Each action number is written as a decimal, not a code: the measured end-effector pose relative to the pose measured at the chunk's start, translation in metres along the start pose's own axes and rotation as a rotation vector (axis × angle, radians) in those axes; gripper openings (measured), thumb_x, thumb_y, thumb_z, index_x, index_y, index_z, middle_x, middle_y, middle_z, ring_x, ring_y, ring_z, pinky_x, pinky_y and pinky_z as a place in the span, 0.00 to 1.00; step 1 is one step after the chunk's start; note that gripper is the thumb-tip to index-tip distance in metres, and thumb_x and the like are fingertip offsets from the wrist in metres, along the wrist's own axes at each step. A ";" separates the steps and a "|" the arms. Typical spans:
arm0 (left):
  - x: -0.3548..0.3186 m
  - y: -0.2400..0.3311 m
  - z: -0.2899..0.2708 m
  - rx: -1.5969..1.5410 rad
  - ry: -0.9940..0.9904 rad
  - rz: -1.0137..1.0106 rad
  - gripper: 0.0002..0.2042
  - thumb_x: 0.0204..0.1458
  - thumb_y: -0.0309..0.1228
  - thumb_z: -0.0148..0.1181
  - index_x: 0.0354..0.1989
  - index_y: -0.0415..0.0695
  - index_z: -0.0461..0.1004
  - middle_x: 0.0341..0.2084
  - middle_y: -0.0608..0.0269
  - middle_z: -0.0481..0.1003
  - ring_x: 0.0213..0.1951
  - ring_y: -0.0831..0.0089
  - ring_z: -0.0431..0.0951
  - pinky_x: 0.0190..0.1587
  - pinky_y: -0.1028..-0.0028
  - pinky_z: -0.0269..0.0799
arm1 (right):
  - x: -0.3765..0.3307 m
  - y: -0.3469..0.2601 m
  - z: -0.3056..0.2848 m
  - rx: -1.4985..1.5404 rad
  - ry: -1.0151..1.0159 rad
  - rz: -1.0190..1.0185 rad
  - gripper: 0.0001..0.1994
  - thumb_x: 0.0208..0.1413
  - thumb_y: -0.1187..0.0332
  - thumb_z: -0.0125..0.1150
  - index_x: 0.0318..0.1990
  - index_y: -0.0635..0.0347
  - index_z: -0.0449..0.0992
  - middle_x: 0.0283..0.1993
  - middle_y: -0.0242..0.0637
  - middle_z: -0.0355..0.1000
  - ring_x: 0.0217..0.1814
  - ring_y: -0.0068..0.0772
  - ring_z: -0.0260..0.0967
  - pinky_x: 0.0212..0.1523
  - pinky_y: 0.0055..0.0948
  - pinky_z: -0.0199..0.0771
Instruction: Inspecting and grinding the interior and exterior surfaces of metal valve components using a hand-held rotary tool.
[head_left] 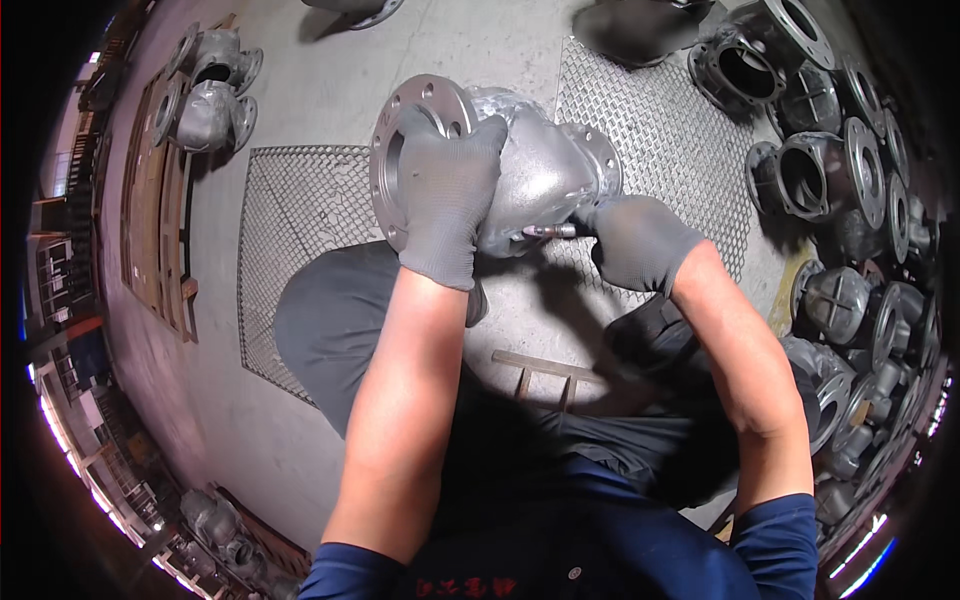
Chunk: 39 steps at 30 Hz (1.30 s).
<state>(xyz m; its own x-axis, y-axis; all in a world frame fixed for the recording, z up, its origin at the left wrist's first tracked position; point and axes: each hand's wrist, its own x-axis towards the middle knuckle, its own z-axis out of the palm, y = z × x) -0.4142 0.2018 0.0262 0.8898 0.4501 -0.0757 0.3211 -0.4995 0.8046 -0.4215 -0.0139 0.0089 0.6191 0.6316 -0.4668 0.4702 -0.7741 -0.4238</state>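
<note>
A grey cast-metal valve body [545, 165] with bolt-holed round flanges lies on its side in front of me. My left hand [445, 190], in a grey knit glove, is wrapped over the rim of its large left flange, with the fingers partly inside the opening. In my gloved right hand [643, 240] is a slim metal-tipped tool [552, 231], its handle mostly hidden by the fingers. The tool points left, and its tip is at the lower side of the casting. Whether the tip touches the metal I cannot tell. What bears the valve body is hidden.
Many similar castings [840, 300] crowd the right side. Two more [205, 115] stand on a wooden pallet [155, 210] at the left. Diamond-mesh sheets [300, 200] lie on the grey floor. A dark rounded object [640, 30] is at the far edge. My bent left knee [330, 300] is close below.
</note>
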 end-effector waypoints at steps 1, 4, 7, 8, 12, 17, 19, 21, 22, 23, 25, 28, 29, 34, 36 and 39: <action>0.001 0.000 0.001 -0.014 0.040 -0.003 0.34 0.49 0.40 0.72 0.56 0.24 0.68 0.44 0.35 0.81 0.47 0.50 0.84 0.52 0.60 0.78 | 0.001 -0.003 -0.004 -0.008 -0.024 0.011 0.15 0.53 0.73 0.61 0.48 0.63 0.82 0.40 0.55 0.82 0.47 0.58 0.83 0.51 0.50 0.82; 0.002 -0.005 0.001 -0.044 0.053 -0.035 0.28 0.49 0.39 0.71 0.51 0.26 0.76 0.42 0.40 0.83 0.45 0.55 0.85 0.50 0.61 0.79 | 0.004 0.000 0.000 -0.043 -0.083 0.049 0.16 0.52 0.75 0.60 0.50 0.63 0.80 0.39 0.56 0.82 0.47 0.60 0.82 0.50 0.52 0.81; 0.000 0.004 0.000 -0.020 0.037 -0.048 0.28 0.49 0.39 0.72 0.51 0.26 0.76 0.43 0.39 0.83 0.46 0.54 0.85 0.51 0.61 0.78 | 0.001 0.012 0.010 -0.049 -0.104 0.079 0.15 0.51 0.76 0.59 0.47 0.64 0.80 0.38 0.56 0.82 0.46 0.60 0.82 0.49 0.52 0.81; -0.002 0.008 -0.001 0.021 0.045 -0.035 0.28 0.49 0.38 0.72 0.51 0.26 0.76 0.43 0.39 0.83 0.46 0.54 0.85 0.51 0.61 0.78 | -0.001 0.015 0.012 -0.053 -0.113 0.108 0.15 0.51 0.76 0.59 0.47 0.65 0.80 0.38 0.56 0.82 0.45 0.60 0.82 0.48 0.52 0.82; -0.003 0.002 0.001 -0.048 0.063 -0.024 0.28 0.49 0.39 0.72 0.51 0.26 0.76 0.43 0.38 0.82 0.46 0.52 0.85 0.52 0.60 0.78 | -0.007 0.001 0.006 -0.100 -0.110 0.117 0.12 0.51 0.76 0.60 0.44 0.65 0.81 0.36 0.56 0.82 0.43 0.59 0.83 0.46 0.52 0.82; -0.004 0.005 0.000 0.014 0.053 -0.010 0.29 0.49 0.41 0.73 0.52 0.26 0.76 0.45 0.36 0.82 0.49 0.48 0.84 0.54 0.58 0.77 | 0.000 -0.005 -0.005 -0.151 -0.099 0.140 0.10 0.51 0.75 0.61 0.40 0.63 0.83 0.36 0.55 0.82 0.43 0.57 0.84 0.46 0.50 0.83; -0.005 0.008 -0.001 0.025 0.048 -0.023 0.29 0.49 0.41 0.72 0.51 0.27 0.76 0.46 0.36 0.82 0.49 0.47 0.84 0.55 0.58 0.77 | 0.005 -0.007 -0.007 -0.172 -0.163 0.143 0.10 0.55 0.69 0.65 0.40 0.64 0.87 0.39 0.53 0.84 0.45 0.53 0.86 0.48 0.45 0.85; -0.007 0.013 -0.002 0.034 0.043 -0.035 0.30 0.49 0.42 0.72 0.51 0.27 0.76 0.46 0.36 0.82 0.50 0.46 0.83 0.56 0.57 0.77 | 0.005 -0.012 -0.012 -0.179 -0.174 0.142 0.10 0.55 0.69 0.65 0.41 0.63 0.88 0.39 0.53 0.85 0.45 0.53 0.86 0.47 0.45 0.85; -0.007 0.016 -0.003 0.047 0.035 -0.060 0.30 0.49 0.43 0.72 0.51 0.27 0.76 0.47 0.36 0.82 0.51 0.46 0.83 0.56 0.57 0.76 | 0.006 -0.014 -0.014 -0.184 -0.184 0.135 0.11 0.55 0.69 0.65 0.41 0.62 0.88 0.40 0.52 0.85 0.46 0.52 0.86 0.47 0.45 0.85; -0.007 0.017 -0.004 0.061 0.027 -0.085 0.30 0.49 0.43 0.72 0.51 0.27 0.76 0.47 0.36 0.81 0.51 0.45 0.83 0.57 0.57 0.76 | 0.006 -0.015 -0.016 -0.184 -0.185 0.131 0.11 0.55 0.69 0.65 0.41 0.62 0.88 0.40 0.52 0.85 0.46 0.52 0.86 0.47 0.45 0.85; -0.005 0.011 -0.003 0.066 0.051 -0.048 0.30 0.48 0.43 0.72 0.51 0.27 0.76 0.48 0.36 0.81 0.52 0.45 0.83 0.57 0.57 0.76 | 0.005 -0.013 -0.018 -0.174 -0.195 0.147 0.11 0.56 0.67 0.66 0.43 0.60 0.88 0.40 0.51 0.85 0.46 0.52 0.86 0.47 0.46 0.84; -0.006 0.009 -0.001 0.045 0.062 -0.017 0.31 0.48 0.43 0.72 0.52 0.27 0.76 0.48 0.36 0.81 0.52 0.45 0.82 0.58 0.57 0.75 | 0.010 -0.010 -0.014 -0.183 -0.231 0.157 0.13 0.56 0.64 0.67 0.46 0.57 0.89 0.41 0.50 0.85 0.47 0.52 0.85 0.49 0.45 0.84; -0.006 0.009 -0.002 0.025 0.054 -0.026 0.31 0.48 0.43 0.71 0.52 0.27 0.76 0.48 0.36 0.81 0.53 0.45 0.82 0.58 0.57 0.75 | 0.010 -0.012 -0.015 -0.182 -0.230 0.156 0.13 0.56 0.64 0.67 0.46 0.57 0.89 0.41 0.50 0.85 0.47 0.52 0.85 0.49 0.45 0.84; -0.007 0.008 -0.002 0.044 0.049 -0.011 0.30 0.48 0.42 0.71 0.51 0.26 0.76 0.47 0.36 0.81 0.52 0.45 0.82 0.58 0.56 0.75 | 0.006 -0.021 -0.024 -0.108 -0.237 0.191 0.12 0.56 0.65 0.68 0.47 0.52 0.89 0.42 0.49 0.85 0.48 0.51 0.85 0.50 0.43 0.84; -0.006 0.009 -0.002 0.002 0.039 -0.023 0.30 0.48 0.42 0.71 0.50 0.26 0.76 0.47 0.36 0.81 0.52 0.46 0.82 0.57 0.56 0.75 | 0.004 -0.011 -0.017 -0.139 -0.218 0.172 0.12 0.55 0.66 0.68 0.46 0.55 0.89 0.42 0.50 0.85 0.48 0.52 0.85 0.50 0.43 0.84; -0.007 0.010 -0.002 0.086 0.067 -0.004 0.31 0.48 0.42 0.72 0.51 0.26 0.76 0.48 0.35 0.81 0.52 0.46 0.83 0.57 0.57 0.75 | 0.003 -0.006 -0.017 -0.154 -0.194 0.147 0.12 0.53 0.71 0.64 0.43 0.60 0.88 0.39 0.54 0.83 0.46 0.55 0.84 0.49 0.47 0.84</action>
<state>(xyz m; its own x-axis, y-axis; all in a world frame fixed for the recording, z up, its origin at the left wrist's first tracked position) -0.4178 0.1956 0.0360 0.8657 0.4992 -0.0374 0.3542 -0.5581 0.7504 -0.4120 -0.0080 0.0233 0.5627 0.4969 -0.6607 0.4833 -0.8461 -0.2247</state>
